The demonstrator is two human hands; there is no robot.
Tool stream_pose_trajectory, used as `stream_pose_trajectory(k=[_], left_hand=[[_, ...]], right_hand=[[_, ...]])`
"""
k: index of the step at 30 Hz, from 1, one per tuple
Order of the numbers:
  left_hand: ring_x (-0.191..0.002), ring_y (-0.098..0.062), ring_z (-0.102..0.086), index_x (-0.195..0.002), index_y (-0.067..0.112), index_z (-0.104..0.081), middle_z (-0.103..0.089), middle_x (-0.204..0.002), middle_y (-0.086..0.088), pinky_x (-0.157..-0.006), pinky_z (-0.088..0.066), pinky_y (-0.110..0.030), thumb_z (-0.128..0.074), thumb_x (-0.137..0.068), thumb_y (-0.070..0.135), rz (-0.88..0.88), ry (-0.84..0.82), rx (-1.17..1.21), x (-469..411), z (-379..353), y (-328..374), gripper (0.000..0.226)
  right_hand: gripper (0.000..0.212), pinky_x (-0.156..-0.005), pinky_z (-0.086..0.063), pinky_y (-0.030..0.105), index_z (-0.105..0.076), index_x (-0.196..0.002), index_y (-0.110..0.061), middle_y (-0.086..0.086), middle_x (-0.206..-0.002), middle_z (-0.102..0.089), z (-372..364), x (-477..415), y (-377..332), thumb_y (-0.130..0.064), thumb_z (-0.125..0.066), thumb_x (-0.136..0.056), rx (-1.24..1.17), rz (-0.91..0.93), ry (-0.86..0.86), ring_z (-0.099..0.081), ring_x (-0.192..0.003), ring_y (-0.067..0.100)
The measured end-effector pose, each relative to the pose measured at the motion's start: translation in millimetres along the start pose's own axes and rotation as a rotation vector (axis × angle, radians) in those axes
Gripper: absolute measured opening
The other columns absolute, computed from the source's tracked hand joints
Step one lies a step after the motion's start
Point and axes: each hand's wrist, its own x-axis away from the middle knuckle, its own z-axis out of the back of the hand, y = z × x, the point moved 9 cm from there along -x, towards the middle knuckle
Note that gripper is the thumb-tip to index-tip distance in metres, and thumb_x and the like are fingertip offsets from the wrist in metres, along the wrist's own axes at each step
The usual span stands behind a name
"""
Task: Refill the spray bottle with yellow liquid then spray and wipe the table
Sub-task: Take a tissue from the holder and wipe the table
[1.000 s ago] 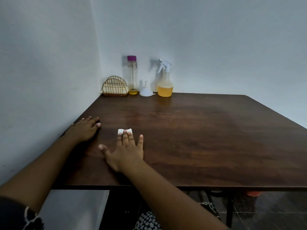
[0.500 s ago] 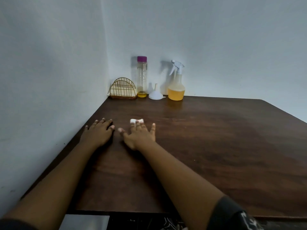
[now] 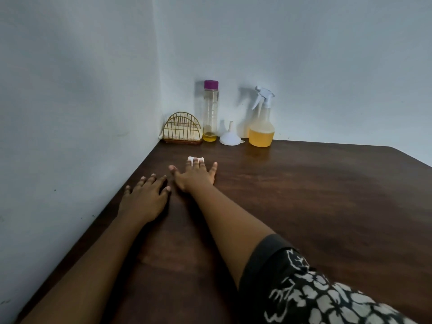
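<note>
My right hand (image 3: pixel 196 175) lies flat on the dark wooden table (image 3: pixel 315 206), its fingertips pressing a small folded white tissue (image 3: pixel 195 158). My left hand (image 3: pixel 146 197) rests palm down just to its left, fingers spread, holding nothing. At the back by the wall stands the spray bottle (image 3: pixel 261 120) with yellow liquid in its lower part and a white trigger head. Left of it an upturned white funnel (image 3: pixel 230 136) sits on the table. A tall clear bottle (image 3: pixel 210 111) with a purple cap holds a little yellow liquid at its bottom.
A gold wire napkin holder (image 3: pixel 182 129) with white napkins stands in the back left corner. Walls close the table's left and far sides. The table's right edge shows at the far right.
My right hand has slid the tissue away from me toward the back of the table. My left hand stays flat beside it; the view has moved forward over the table.
</note>
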Motion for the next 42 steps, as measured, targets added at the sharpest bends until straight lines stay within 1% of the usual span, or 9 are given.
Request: stream_pose_trajectory(k=[6, 9, 12, 16, 19, 28, 31, 35, 42], left_hand=[[-0.147, -0.019, -0.006, -0.149, 0.037, -0.015, -0.008, -0.16, 0.005, -0.116, -0.006, -0.05, -0.02, -0.099, 0.05, 0.011, -0.022, -0.004, 0.0, -1.9, -0.1, 0.053], [-0.147, -0.02, -0.005, -0.149, 0.036, -0.013, -0.007, -0.16, 0.005, -0.116, -0.006, -0.051, -0.018, -0.099, 0.049, 0.023, -0.027, -0.021, -0.1, -2.1, 2.5, 0.053], [-0.147, -0.021, -0.004, -0.15, 0.036, -0.011, -0.006, -0.16, 0.004, -0.115, -0.005, -0.052, -0.017, -0.099, 0.049, 0.041, -0.029, -0.032, 0.1, -1.3, 7.2, 0.052], [-0.147, -0.021, -0.003, -0.15, 0.035, -0.009, -0.004, -0.161, 0.003, -0.115, -0.005, -0.053, -0.015, -0.099, 0.048, 0.073, -0.036, -0.048, 0.3, -1.3, 11.4, 0.053], [-0.147, -0.023, -0.002, -0.15, 0.034, -0.009, -0.004, -0.161, 0.002, -0.115, -0.005, -0.054, -0.015, -0.099, 0.048, 0.114, -0.038, -0.045, -0.4, -2.1, 15.5, 0.053], [-0.147, -0.023, -0.004, -0.15, 0.035, -0.01, -0.006, -0.16, 0.003, -0.115, -0.006, -0.054, -0.017, -0.098, 0.051, 0.164, -0.021, -0.056, -4.9, -4.3, 15.4, 0.054], [-0.147, -0.023, -0.006, -0.15, 0.034, -0.012, -0.007, -0.16, 0.002, -0.115, -0.007, -0.054, -0.018, -0.099, 0.05, 0.162, -0.009, -0.049, -3.3, -3.0, 17.0, 0.054], [-0.147, -0.023, -0.006, -0.151, 0.03, -0.011, -0.007, -0.16, 0.001, -0.115, -0.007, -0.052, -0.018, -0.099, 0.049, 0.155, -0.008, -0.038, 1.4, -1.2, 24.1, 0.055], [-0.147, -0.021, -0.005, -0.15, 0.031, -0.012, -0.008, -0.16, 0.001, -0.116, -0.007, -0.05, -0.017, -0.098, 0.052, 0.09, -0.025, -0.033, 24.0, -6.9, 50.7, 0.057]], right_hand=[[0.082, -0.108, 0.018, 0.057, -0.004, -0.15, -0.017, 0.008, -0.158, -0.003, 28.4, -2.5, 129.1, -0.07, -0.002, -0.087, -0.01, -0.251, 0.087, 0.003, -0.146, 0.023], [0.081, -0.108, 0.017, 0.057, 0.001, -0.15, -0.016, 0.007, -0.158, 0.002, 34.5, 2.3, 177.4, -0.068, -0.001, -0.088, -0.01, -0.371, 0.03, 0.007, -0.146, 0.022], [0.083, -0.108, 0.018, 0.057, 0.002, -0.149, -0.013, 0.01, -0.158, 0.003, 28.4, -6.5, 141.9, -0.069, -0.001, -0.088, 0.006, -0.316, 0.015, 0.008, -0.145, 0.025], [0.079, -0.106, 0.021, 0.056, -0.006, -0.15, -0.017, 0.009, -0.158, -0.004, 11.6, -12.9, 35.3, -0.067, -0.005, -0.09, 0.02, 0.008, 0.01, 0.004, -0.146, 0.024], [0.074, -0.105, 0.022, 0.057, -0.006, -0.15, -0.022, 0.004, -0.158, -0.003, 6.6, -9.8, 26.8, -0.066, -0.003, -0.09, 0.023, 0.089, -0.024, 0.004, -0.146, 0.021], [0.074, -0.108, 0.015, 0.06, -0.006, -0.15, -0.027, 0.002, -0.159, -0.003, 59.2, 36.2, 338.1, -0.068, -0.005, -0.088, 0.009, -0.436, 0.098, 0.002, -0.146, 0.017], [0.078, -0.109, 0.014, 0.059, -0.003, -0.15, -0.025, 0.001, -0.159, 0.0, 64.4, 70.4, 405.1, -0.07, -0.002, -0.087, 0.007, -0.568, 0.086, 0.004, -0.146, 0.016], [0.082, -0.11, 0.015, 0.056, 0.002, -0.15, -0.018, 0.005, -0.159, 0.002, 61.4, 78.4, 379.6, -0.07, -0.003, -0.088, 0.008, -0.583, 0.081, 0.006, -0.146, 0.019], [0.079, -0.107, 0.018, 0.056, 0.0, -0.15, -0.023, 0.002, -0.158, 0.0, 31.5, 60.3, 223.8, -0.07, -0.001, -0.087, 0.049, -0.173, 0.018, 0.005, -0.146, 0.019]])
